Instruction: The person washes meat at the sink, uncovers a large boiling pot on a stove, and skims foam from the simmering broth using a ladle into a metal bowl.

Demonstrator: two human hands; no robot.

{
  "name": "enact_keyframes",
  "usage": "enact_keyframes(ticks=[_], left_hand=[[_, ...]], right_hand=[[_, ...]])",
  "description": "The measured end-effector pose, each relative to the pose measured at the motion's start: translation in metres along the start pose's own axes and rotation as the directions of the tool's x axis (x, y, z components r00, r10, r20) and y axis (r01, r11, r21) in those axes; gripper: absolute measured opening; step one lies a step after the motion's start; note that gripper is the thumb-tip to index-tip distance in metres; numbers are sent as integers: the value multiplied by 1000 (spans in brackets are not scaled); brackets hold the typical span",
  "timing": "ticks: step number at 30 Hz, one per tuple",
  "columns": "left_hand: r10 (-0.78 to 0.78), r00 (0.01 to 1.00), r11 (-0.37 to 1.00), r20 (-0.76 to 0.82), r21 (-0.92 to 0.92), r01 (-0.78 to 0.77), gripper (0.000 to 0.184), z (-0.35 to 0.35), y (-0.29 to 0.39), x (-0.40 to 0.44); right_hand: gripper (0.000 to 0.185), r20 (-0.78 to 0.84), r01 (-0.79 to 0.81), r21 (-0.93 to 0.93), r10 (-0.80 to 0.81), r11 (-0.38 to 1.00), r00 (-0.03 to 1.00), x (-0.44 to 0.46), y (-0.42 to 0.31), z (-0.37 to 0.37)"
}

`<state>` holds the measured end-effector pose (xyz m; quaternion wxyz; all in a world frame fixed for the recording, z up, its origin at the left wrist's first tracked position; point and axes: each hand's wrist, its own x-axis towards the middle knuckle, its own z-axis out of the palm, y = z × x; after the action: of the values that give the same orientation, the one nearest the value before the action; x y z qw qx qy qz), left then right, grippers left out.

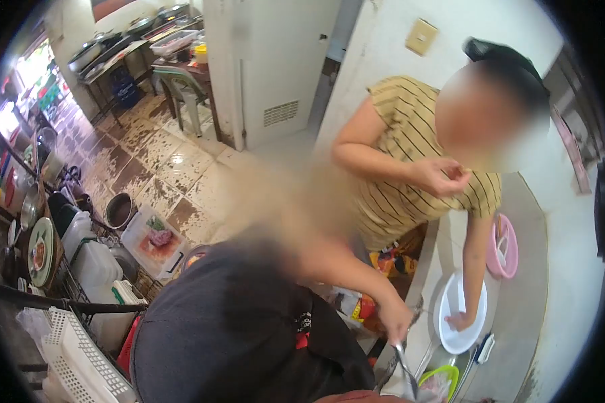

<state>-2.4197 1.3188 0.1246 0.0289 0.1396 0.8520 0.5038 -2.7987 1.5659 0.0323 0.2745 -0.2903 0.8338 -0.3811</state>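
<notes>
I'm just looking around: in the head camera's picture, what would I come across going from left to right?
Green plate with food → dark pot → plastic chair → white vented door → metal utensil → white basin → pink basin.

No word, brand or number can be read with certainty. Small white lettering (304,321) stands just above a red patch (302,341) on the dark shirt (215,322) in the foreground, too tiny to make out, and the yellow-and-red packaging (391,263) beside the counter (439,256) is too blurred to read.
</notes>
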Motion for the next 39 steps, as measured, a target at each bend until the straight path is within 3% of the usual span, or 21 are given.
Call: enact_keyframes(ticks=[2, 4, 6, 8, 11, 14, 17, 20, 23, 27, 28, 30, 32, 35, 38, 39], left_hand=[[-51, 999, 999, -8, -12, 50, 32, -2, -21, -79], [-221, 970, 974, -105, 20, 224, 30, -1, -14, -175], [-373, 910, 928, -182, -65, 367, 30, 14, -25, -256], [-539, 822, 839, -182, -205, 505, 29, 18, 12, -333], [-711, 598, 702, -369, -413, 580, 30, 51, 24, -430], [-634, 396, 755, -664, -423, 501, 31, 84, 49, -500], [-574, 103, 791, -812, -518, 325, 33, 112, 65, -548], [-641, -197, 708, -742, -670, 223, 35, 129, 83, -586], [-487, -451, 698, -748, -644, 315, 34, 149, 63, -624], [-273, -707, 565, -652, -704, 431, 39, 162, 39, -680], [-215, -759, 540, -614, -722, 432, 41, 168, 25, -694], [-242, -891, 333, -383, -896, 294, 41, 185, -12, -725], [-48, -964, 306, -263, -922, 237, 44, 208, -67, -749], [-117, -993, 349, 7, -936, -48, 44, 170, -59, -752], [-58, -998, 436, 16, -899, -39, 44, 145, -56, -776], [-16, -999, 397, 48, -917, -51, 42, 136, -51, -787]], right_hand=[[33, 140, -3, 3, 2, 1000, 990, -9, 0, 46], [33, 300, -28, 9, 24, 1000, 954, -15, 1, 97], [33, 411, -197, -37, 195, 980, 891, -87, -94, 205], [33, 521, -170, -99, 197, 980, 830, -107, -129, 284], [34, 683, 9, -172, 113, 985, 722, -121, -176, 388], [36, 809, 198, -189, 38, 962, 587, -135, -224, 475], [37, 883, 350, -153, -31, 924, 468, -143, -280, 543], [39, 921, 456, -131, -63, 880, 384, -148, -318, 598], [40, 936, 544, -124, -83, 830, 341, -153, -346, 660], [43, 945, 664, -158, -84, 731, 316, -135, -380, 741], [44, 945, 695, -180, -73, 697, 318, -125, -389, 762], [45, 941, 757, -237, -51, 609, 336, -103, -408, 807], [46, 929, 809, -315, -14, 496, 370, -77, -427, 852], [48, 902, 872, -428, 60, 237, 427, -42, -455, 912], [51, 886, 894, -434, 127, -107, 445, -31, -489, 967], [51, 887, 892, -407, 146, -198, 438, -34, -499, 985]])
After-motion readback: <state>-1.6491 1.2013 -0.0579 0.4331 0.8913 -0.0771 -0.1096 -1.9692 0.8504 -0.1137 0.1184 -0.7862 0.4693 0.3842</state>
